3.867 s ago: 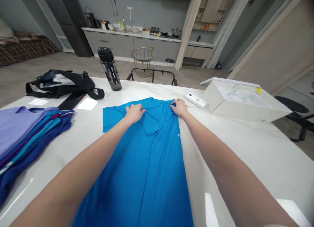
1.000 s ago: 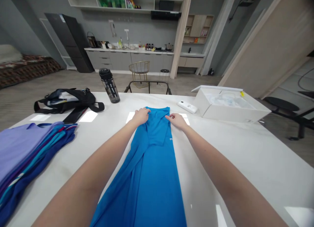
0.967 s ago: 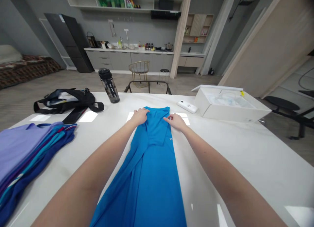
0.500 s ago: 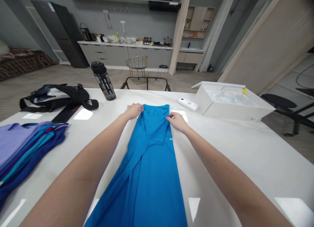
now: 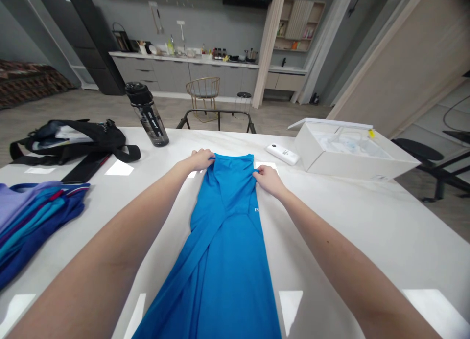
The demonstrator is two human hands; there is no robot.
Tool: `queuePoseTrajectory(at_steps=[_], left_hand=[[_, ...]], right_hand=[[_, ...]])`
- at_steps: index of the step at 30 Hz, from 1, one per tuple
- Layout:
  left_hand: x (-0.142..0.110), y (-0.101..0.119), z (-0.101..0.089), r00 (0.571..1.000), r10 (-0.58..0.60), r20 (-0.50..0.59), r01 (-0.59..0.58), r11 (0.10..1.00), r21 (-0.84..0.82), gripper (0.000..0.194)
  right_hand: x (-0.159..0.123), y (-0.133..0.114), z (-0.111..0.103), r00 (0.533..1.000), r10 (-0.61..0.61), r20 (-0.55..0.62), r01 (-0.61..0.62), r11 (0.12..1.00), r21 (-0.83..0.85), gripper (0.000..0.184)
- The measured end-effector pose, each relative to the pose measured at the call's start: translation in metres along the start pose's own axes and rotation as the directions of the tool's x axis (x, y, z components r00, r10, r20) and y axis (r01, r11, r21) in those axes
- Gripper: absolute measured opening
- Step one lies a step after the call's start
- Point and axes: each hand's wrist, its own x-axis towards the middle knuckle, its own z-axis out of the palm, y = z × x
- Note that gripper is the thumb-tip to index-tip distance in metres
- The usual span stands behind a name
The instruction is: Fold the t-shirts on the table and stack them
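Observation:
A bright blue shirt (image 5: 223,241) lies lengthwise on the white table (image 5: 367,221), its sides folded in so it forms a long narrow strip. My left hand (image 5: 201,159) pinches the far left corner of the shirt's top edge. My right hand (image 5: 268,179) pinches the far right corner of that edge. Both arms reach forward along the two sides of the cloth. Small white lettering shows on the shirt near my right wrist.
A pile of purple and blue garments (image 5: 33,216) lies at the left. A black bag (image 5: 73,138), a dark phone (image 5: 86,167) and a dark water bottle (image 5: 147,115) stand behind it. An open white box (image 5: 352,150) and a white remote (image 5: 282,153) sit at the right.
The left sleeve side has been folded in, which narrowed the shirt. Both hands slid from on top of the collar area out to the two top corners and now pinch them.

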Motion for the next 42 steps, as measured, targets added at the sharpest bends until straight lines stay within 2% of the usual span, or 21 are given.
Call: queuePoseTrajectory(at_steps=[2,5,8,11,13,15,18,20,23,26,28,30,32,34,37,39,42], left_hand=[[0.000,-0.008,-0.009,0.999,-0.039,-0.031,0.038,0.998,-0.041,0.040],[0.003,-0.014,-0.016,0.983,-0.124,-0.135,0.112,0.989,-0.093,0.041],[0.008,-0.012,-0.008,0.955,-0.222,-0.199,0.200,0.972,-0.125,0.037],[0.006,-0.003,0.008,0.920,-0.316,-0.234,0.277,0.943,-0.183,0.032],[-0.001,0.004,0.016,0.902,-0.302,-0.307,0.247,0.947,-0.205,0.034],[-0.012,0.012,0.021,0.911,-0.199,-0.362,0.144,0.974,-0.172,0.035],[-0.035,0.025,0.021,0.935,-0.046,-0.352,0.006,0.993,-0.115,0.034],[-0.056,0.036,0.020,0.932,-0.031,-0.361,-0.018,0.991,-0.132,0.032],[-0.096,0.059,0.018,0.921,-0.039,-0.388,-0.038,0.981,-0.191,0.029],[-0.141,0.084,0.019,0.948,0.021,-0.318,-0.097,0.970,-0.224,0.024],[-0.170,0.099,0.020,0.965,0.075,-0.253,-0.131,0.967,-0.216,0.021],[-0.199,0.109,0.023,0.973,0.084,-0.217,-0.128,0.972,-0.198,0.019],[-0.229,0.115,0.026,0.979,0.057,-0.196,-0.096,0.975,-0.198,0.018],[-0.262,0.119,0.031,0.984,0.004,-0.181,-0.042,0.977,-0.210,0.019],[-0.307,0.125,0.039,0.980,-0.098,-0.173,0.063,0.978,-0.200,0.023],[-0.328,0.130,0.045,0.969,-0.162,-0.185,0.130,0.977,-0.172,0.025],[-0.340,0.140,0.050,0.951,-0.219,-0.217,0.194,0.972,-0.130,0.023]], right_hand=[[0.004,0.000,-0.005,0.999,0.011,-0.047,-0.012,1.000,-0.006,0.016],[0.019,-0.002,-0.011,0.993,0.034,-0.115,-0.038,0.999,-0.033,0.019],[0.040,-0.004,-0.007,0.984,0.082,-0.156,-0.097,0.991,-0.090,0.022],[0.053,-0.005,0.007,0.978,0.151,-0.142,-0.173,0.971,-0.163,0.023],[0.054,-0.005,0.017,0.980,0.169,-0.108,-0.188,0.961,-0.203,0.024],[0.048,-0.006,0.024,0.984,0.137,-0.110,-0.160,0.958,-0.237,0.027],[0.028,-0.010,0.027,0.979,0.000,-0.204,-0.058,0.959,-0.279,0.032],[0.008,-0.016,0.026,0.970,-0.115,-0.213,0.050,0.956,-0.288,0.031],[-0.032,-0.026,0.024,0.953,-0.299,-0.045,0.283,0.933,-0.222,0.019],[-0.077,-0.036,0.025,0.877,-0.453,0.158,0.473,0.872,-0.126,0.013],[-0.106,-0.040,0.028,0.839,-0.493,0.231,0.526,0.843,-0.111,0.014],[-0.131,-0.042,0.029,0.834,-0.491,0.252,0.530,0.840,-0.118,0.016],[-0.152,-0.045,0.030,0.848,-0.470,0.244,0.507,0.854,-0.115,0.018],[-0.169,-0.050,0.031,0.885,-0.415,0.211,0.440,0.894,-0.084,0.016],[-0.185,-0.063,0.037,0.967,-0.164,0.195,0.153,0.986,0.071,0.011],[-0.189,-0.073,0.043,0.966,0.000,0.259,-0.043,0.986,0.162,0.022],[-0.189,-0.086,0.054,0.938,0.105,0.331,-0.178,0.964,0.199,0.031]])
